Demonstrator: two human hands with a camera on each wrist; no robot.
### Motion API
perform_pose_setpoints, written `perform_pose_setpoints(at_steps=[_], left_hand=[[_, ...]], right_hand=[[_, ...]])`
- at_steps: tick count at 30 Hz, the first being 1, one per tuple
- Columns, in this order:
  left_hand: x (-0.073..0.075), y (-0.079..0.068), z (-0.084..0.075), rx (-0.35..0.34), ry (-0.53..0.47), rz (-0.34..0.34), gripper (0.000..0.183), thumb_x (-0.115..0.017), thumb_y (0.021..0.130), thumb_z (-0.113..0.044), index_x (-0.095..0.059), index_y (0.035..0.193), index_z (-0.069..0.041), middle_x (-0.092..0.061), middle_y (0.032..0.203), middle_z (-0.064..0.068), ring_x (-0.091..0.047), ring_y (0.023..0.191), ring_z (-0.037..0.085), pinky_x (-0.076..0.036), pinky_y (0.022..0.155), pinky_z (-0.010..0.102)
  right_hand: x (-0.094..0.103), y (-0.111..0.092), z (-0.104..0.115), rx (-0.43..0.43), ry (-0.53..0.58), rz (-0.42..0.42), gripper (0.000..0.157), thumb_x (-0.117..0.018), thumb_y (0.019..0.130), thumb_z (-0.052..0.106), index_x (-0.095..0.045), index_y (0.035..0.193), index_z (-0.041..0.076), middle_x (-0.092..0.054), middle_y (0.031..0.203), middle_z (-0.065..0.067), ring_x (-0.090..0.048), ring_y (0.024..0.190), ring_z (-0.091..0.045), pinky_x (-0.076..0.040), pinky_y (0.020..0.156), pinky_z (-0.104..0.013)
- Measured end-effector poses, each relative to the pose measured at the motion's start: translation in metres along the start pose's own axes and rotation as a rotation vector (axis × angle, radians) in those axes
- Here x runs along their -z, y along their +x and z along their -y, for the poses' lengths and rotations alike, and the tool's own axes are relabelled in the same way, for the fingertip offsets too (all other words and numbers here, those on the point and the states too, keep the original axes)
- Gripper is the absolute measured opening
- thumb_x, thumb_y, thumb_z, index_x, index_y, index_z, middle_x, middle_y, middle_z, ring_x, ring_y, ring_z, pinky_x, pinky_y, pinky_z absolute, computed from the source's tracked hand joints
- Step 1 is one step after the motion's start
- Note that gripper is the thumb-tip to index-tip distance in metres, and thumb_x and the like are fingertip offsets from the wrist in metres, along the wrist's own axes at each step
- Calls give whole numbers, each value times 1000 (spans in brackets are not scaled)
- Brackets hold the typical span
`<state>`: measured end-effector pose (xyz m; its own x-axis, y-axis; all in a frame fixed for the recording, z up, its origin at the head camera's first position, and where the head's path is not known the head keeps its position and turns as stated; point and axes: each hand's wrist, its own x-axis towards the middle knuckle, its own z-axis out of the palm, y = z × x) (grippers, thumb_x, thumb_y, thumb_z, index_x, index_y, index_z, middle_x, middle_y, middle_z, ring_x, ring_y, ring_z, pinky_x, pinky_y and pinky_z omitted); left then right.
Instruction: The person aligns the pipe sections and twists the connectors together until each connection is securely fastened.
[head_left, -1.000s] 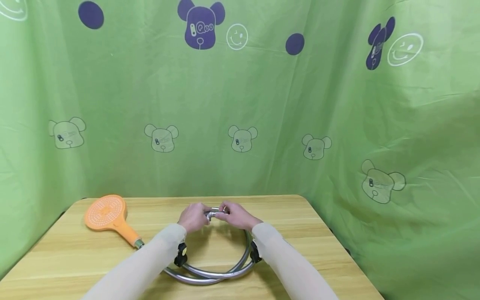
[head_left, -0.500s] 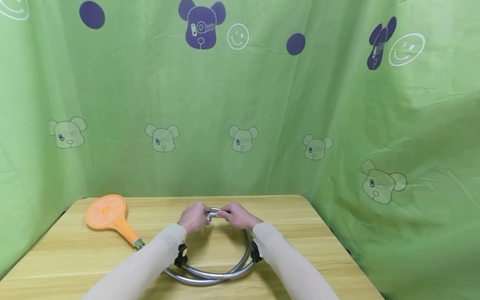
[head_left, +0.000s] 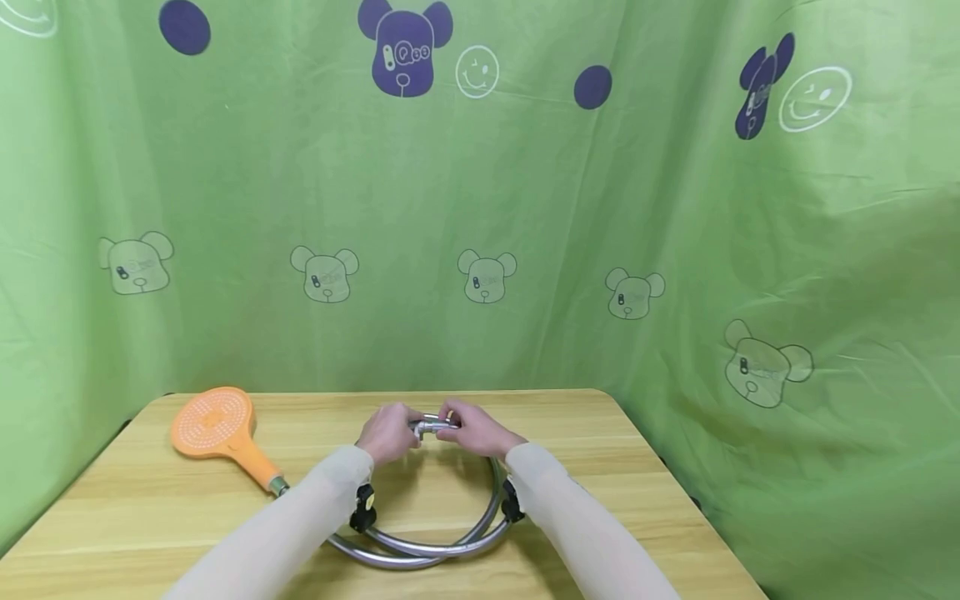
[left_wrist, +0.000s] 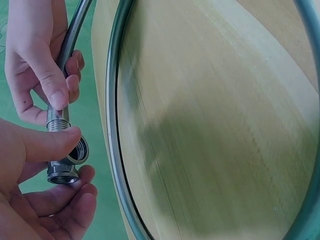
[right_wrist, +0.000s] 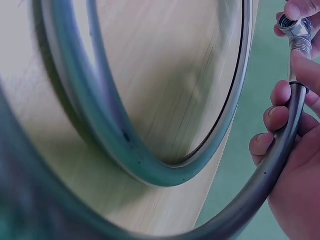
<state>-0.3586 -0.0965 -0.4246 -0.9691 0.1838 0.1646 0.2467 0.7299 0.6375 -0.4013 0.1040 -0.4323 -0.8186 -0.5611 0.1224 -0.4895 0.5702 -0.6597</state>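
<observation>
My left hand (head_left: 387, 433) pinches a small chrome tee fitting (left_wrist: 75, 156), with thumb on one side and fingertips on the other. Two of its threaded openings show in the left wrist view. Against its threaded stem sits the end of a grey shower hose (right_wrist: 285, 142), held by my right hand (head_left: 476, 429) with thumb and fingers around the end. How far the hose end is on the thread, I cannot tell. The hose loops across the table below both hands. Its other end joins an orange shower head (head_left: 213, 425) lying face up at the left.
A light wooden table (head_left: 600, 467) carries everything. Behind it and at the sides hangs a green curtain (head_left: 405, 183) with printed bears. The hose coil passes beneath both forearms, near the black wrist cameras (head_left: 363, 508).
My right fingers closed down over the hose end, then spread and shifted back to the right, baring more of the joint. The left hand, shower head and hose loops stay in place.
</observation>
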Motion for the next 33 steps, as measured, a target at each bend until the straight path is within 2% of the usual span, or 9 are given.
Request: perform_pose_setpoints(at_steps=[5, 12, 14, 18, 21, 25, 28, 33], left_hand=[[0, -1, 0, -4, 2, -1, 48, -79, 74, 0, -74, 120, -12, -72, 87, 3, -54, 60, 15, -47, 54, 29], [1, -2, -2, -1, -13, 4, 46, -78, 74, 1, -74, 119, -10, -70, 81, 1, -51, 56, 14, -46, 52, 29], [0, -2, -1, 0, -2, 7, 47, -78, 74, 0, -74, 119, -10, -70, 80, 1, -50, 56, 14, -45, 52, 28], [1, -1, -1, -1, 10, 7, 49, -78, 73, 0, -74, 120, -11, -72, 87, 3, -52, 59, 15, -46, 53, 28], [2, 0, -1, -5, 29, 1, 50, -79, 72, 0, -74, 120, -12, -74, 93, 4, -54, 63, 16, -46, 57, 29], [1, 0, -1, 8, 18, 6, 49, -80, 73, 0, -74, 120, -12, -75, 96, 5, -55, 65, 17, -47, 59, 29], [2, 0, -1, 12, 11, 12, 49, -80, 74, 0, -73, 121, -12, -74, 96, 5, -55, 64, 17, -48, 58, 30], [1, 0, -3, 2, 25, 7, 49, -80, 73, 0, -74, 121, -12, -74, 94, 5, -55, 64, 17, -47, 58, 29]], right_hand=[[1, 2, -1, 37, -47, 13, 10, -64, 99, 26, -64, 98, 15, -57, 82, 3, -50, 72, -10, -47, 62, -25], [2, 3, 1, 19, -98, 35, 34, -52, 106, 30, -72, 97, 3, -46, 66, 5, -40, 59, -9, -37, 53, -23], [1, 3, 1, 11, -85, 34, 33, -55, 104, 32, -71, 100, 4, -48, 68, 6, -42, 60, -9, -38, 54, -23], [0, 2, 0, -6, -25, 26, 17, -67, 97, 28, -62, 103, 12, -52, 75, 4, -47, 66, -10, -42, 57, -25], [0, 1, 1, 3, -12, 17, 18, -71, 93, 19, -57, 103, 13, -53, 78, 1, -48, 67, -12, -44, 57, -26], [2, 1, 2, 14, -38, 20, 13, -69, 95, 17, -58, 100, 14, -56, 82, 1, -50, 72, -12, -47, 62, -27], [3, 1, 2, 15, -56, 35, 7, -66, 98, 21, -61, 99, 16, -58, 83, 2, -51, 73, -11, -48, 64, -26], [5, 1, 2, 23, -95, 55, 22, -58, 103, 27, -71, 104, 9, -54, 77, 4, -47, 68, -10, -44, 60, -25]])
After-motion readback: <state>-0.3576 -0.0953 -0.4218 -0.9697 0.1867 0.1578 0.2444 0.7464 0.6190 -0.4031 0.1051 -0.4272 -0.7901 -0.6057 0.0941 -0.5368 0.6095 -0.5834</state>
